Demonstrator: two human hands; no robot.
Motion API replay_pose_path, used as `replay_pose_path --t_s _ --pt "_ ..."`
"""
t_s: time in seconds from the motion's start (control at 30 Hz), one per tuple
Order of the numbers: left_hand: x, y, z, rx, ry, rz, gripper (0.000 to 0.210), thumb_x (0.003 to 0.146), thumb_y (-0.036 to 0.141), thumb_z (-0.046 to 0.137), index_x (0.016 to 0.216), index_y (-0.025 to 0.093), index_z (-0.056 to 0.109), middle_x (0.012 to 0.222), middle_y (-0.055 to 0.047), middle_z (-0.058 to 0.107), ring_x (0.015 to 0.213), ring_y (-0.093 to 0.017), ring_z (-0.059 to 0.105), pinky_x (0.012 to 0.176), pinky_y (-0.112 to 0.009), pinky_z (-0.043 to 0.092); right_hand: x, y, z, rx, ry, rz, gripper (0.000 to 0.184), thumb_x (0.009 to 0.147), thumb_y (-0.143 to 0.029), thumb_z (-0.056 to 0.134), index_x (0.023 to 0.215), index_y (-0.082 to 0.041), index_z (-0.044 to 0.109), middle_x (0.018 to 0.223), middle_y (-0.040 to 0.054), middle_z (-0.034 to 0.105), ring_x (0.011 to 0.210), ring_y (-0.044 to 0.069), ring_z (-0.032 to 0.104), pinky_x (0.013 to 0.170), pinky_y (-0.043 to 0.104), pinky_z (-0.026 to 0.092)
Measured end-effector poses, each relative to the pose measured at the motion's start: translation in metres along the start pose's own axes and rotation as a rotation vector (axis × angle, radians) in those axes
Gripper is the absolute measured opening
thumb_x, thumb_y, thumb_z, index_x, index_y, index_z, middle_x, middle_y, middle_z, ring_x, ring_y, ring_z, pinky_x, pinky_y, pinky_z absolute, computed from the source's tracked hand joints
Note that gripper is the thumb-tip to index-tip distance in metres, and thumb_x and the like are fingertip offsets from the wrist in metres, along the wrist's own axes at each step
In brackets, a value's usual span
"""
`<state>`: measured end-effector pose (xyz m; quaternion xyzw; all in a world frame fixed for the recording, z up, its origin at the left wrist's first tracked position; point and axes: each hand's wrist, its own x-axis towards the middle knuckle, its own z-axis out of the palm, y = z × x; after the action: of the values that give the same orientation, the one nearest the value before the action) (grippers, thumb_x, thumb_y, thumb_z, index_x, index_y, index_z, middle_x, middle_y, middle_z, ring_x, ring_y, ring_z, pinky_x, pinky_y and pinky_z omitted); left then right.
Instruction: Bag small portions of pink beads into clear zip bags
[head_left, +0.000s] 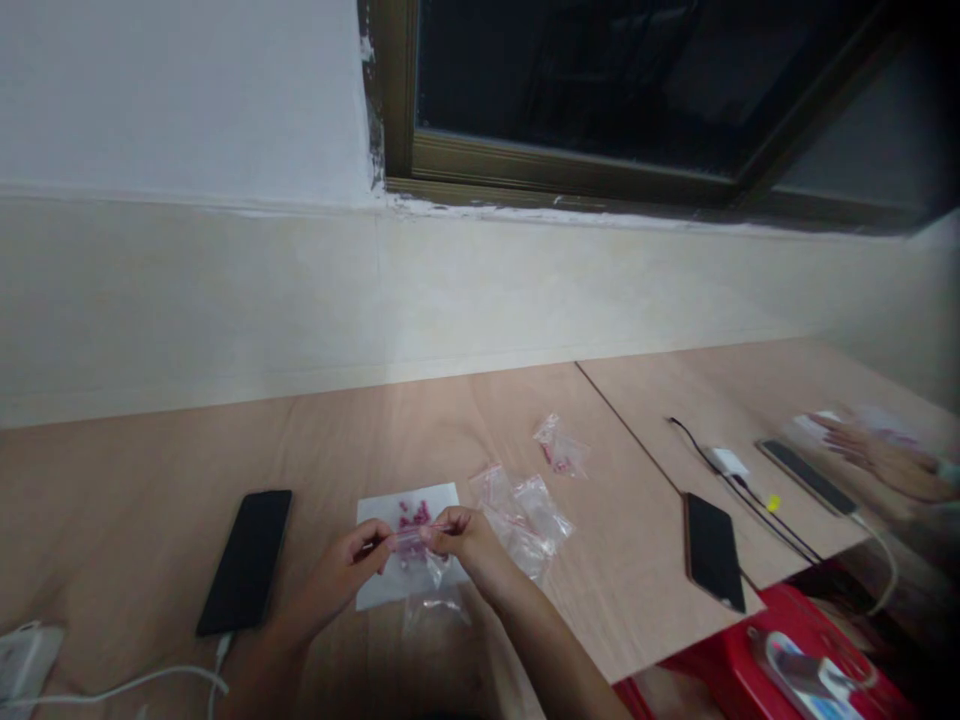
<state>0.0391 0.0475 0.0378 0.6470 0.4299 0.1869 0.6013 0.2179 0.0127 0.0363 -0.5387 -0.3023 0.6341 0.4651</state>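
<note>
A small clear zip bag (410, 541) with a pink-red strip along its top is stretched between my two hands. My left hand (367, 548) pinches its left end, and my right hand (457, 535) pinches the right end. Under the bag lies a white sheet of paper (375, 594). Several small dark-pink pieces (415, 514) sit on the sheet just beyond my fingers; they are too small to name. Another clear bag (437, 608) lies at the paper's near edge. To the right of my right hand is a loose pile of clear zip bags (525, 515).
Farther back lies a bag with pink pieces (559, 452). A black phone (247, 562) on a white cable is at left; another phone (714, 550) lies right, near a black cable (739, 490). Another person's hand (885, 455) is at far right, beyond a red stool (795, 650).
</note>
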Motion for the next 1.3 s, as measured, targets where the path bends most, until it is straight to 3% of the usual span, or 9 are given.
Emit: replay_pose_path --t_s 0.27,0.43,0.77,0.97,1.17,1.3 --pt "-0.002 0.006 0.010 0.010 -0.124 0.004 0.033 0.081 0.043 0.039 0.063 0.016 0.046 0.059 0.004 0.042 0.059 -0.012 0.042 0.057 -0.022 0.032 0.000 0.002 0.009 0.032 -0.009 -0.034 0.035 0.043 -0.038 0.075 0.047 -0.015 0.049 0.045 -0.0049 0.051 0.042 0.005 0.040 0.044 0.020 0.028" --pt "0.001 0.014 0.011 -0.033 -0.085 0.008 0.032 0.079 0.044 0.042 0.062 0.017 0.043 0.059 0.005 0.037 0.057 -0.011 0.039 0.054 -0.021 0.030 0.000 0.004 0.010 0.060 -0.088 -0.005 0.033 0.047 -0.041 0.074 0.055 -0.014 0.056 0.048 -0.0036 0.054 0.043 0.006 0.042 0.047 0.021 0.031" --pt "-0.001 -0.007 0.002 0.021 -0.035 -0.018 0.032 0.078 0.044 0.043 0.062 0.016 0.045 0.057 0.005 0.039 0.056 -0.012 0.040 0.053 -0.021 0.030 0.002 0.007 -0.001 0.096 0.011 -0.029 0.030 0.043 -0.033 0.074 0.046 -0.016 0.050 0.041 -0.0053 0.050 0.038 0.006 0.038 0.042 0.021 0.026" --pt "0.001 -0.006 -0.001 0.018 0.023 -0.021 0.031 0.078 0.042 0.043 0.062 0.016 0.048 0.056 0.004 0.042 0.057 -0.012 0.043 0.055 -0.021 0.032 0.000 0.006 -0.004 0.059 -0.061 -0.087 0.027 0.057 -0.041 0.067 0.056 -0.015 0.059 0.049 -0.0030 0.053 0.046 0.007 0.042 0.049 0.022 0.030" --pt "0.002 -0.006 -0.003 -0.009 0.033 -0.017 0.026 0.075 0.040 0.048 0.066 0.016 0.051 0.057 0.005 0.042 0.056 -0.012 0.043 0.053 -0.020 0.031 0.000 0.008 -0.007 0.046 0.027 -0.117 0.027 0.055 -0.040 0.069 0.055 -0.015 0.059 0.049 -0.0022 0.053 0.046 0.008 0.042 0.048 0.022 0.031" --pt "0.003 -0.004 0.001 0.001 0.040 -0.012 0.026 0.076 0.040 0.046 0.065 0.016 0.049 0.056 0.005 0.041 0.056 -0.012 0.042 0.054 -0.020 0.032 -0.001 0.009 -0.002 0.027 0.015 -0.110 0.028 0.055 -0.041 0.069 0.066 -0.015 0.062 0.057 -0.0014 0.056 0.048 0.008 0.044 0.049 0.022 0.032"
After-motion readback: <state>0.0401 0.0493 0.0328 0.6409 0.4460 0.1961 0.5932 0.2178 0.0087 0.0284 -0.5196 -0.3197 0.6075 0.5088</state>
